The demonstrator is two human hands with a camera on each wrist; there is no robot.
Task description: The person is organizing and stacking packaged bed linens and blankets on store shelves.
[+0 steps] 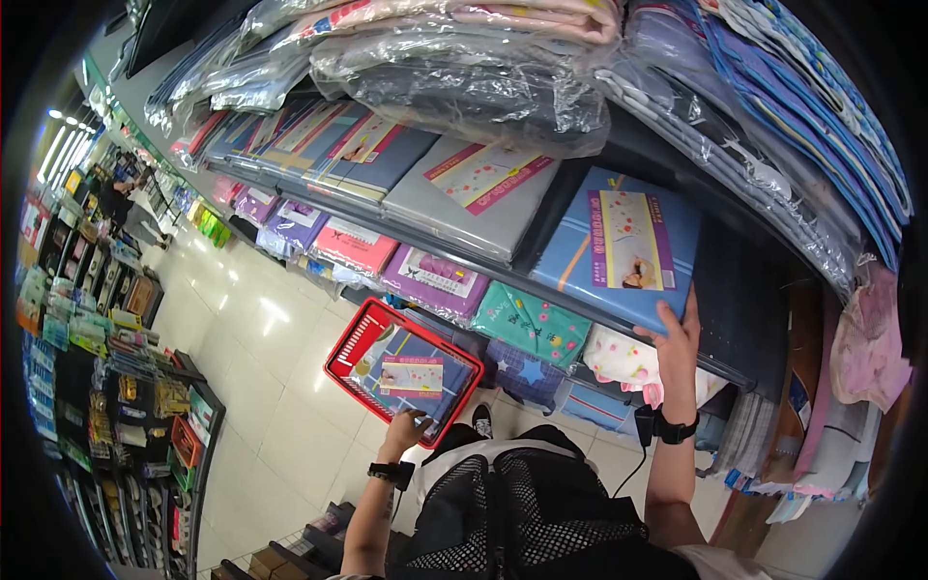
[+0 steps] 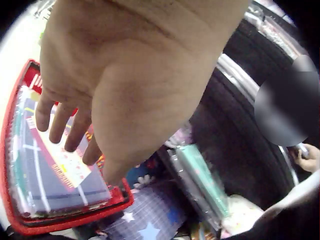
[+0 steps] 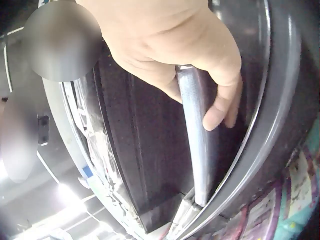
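My right hand (image 1: 680, 343) grips the near right corner of a flat blue package of folded fabric (image 1: 572, 249), which has a purple and yellow label and lies tilted at the shelf. In the right wrist view the package (image 3: 191, 132) shows edge-on, thumb on one side and fingers on the other. Below and left, my left hand (image 1: 404, 435) is over the near edge of a red shopping basket (image 1: 350, 340). Its fingers hang fairly straight over a dark blue plaid package (image 2: 45, 160) inside the basket, as the left wrist view shows.
Beside the blue package lies a grey package (image 1: 474, 217) on the same shelf. Clear plastic-wrapped bedding (image 1: 454, 82) overhangs it. Lower down are purple, green and pink packs (image 1: 532, 322). Across the tiled floor (image 1: 261, 387) stands another stocked rack (image 1: 126, 387).
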